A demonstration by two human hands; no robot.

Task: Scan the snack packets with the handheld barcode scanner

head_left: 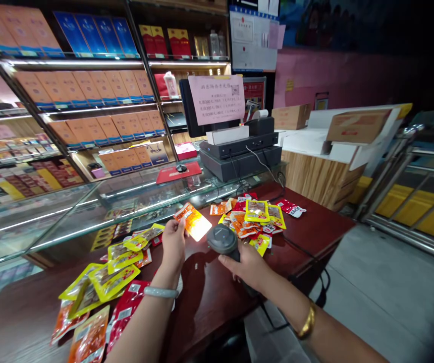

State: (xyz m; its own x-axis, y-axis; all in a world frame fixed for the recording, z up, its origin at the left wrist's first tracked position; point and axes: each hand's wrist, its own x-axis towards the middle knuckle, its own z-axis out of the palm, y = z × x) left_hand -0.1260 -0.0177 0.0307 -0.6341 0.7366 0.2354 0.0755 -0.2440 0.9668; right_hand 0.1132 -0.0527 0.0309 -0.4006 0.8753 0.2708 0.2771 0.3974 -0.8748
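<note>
Right forearm (336,338) up front, right hand (250,266) grips the scanner (222,239); left of that scanner, left hand (173,242) pinches a lit orange packet (192,220).

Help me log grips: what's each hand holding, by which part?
Left hand: orange rectangular plastic packet, by its left edge. Right hand: dark grey plastic handheld scanner, by its handle.

Left hand (174,242) holds an orange packet (193,222) near a dark scanner (222,239) in the right hand (249,263); packet piles (114,281) lie left and far right on a red-brown table (315,222)
</note>
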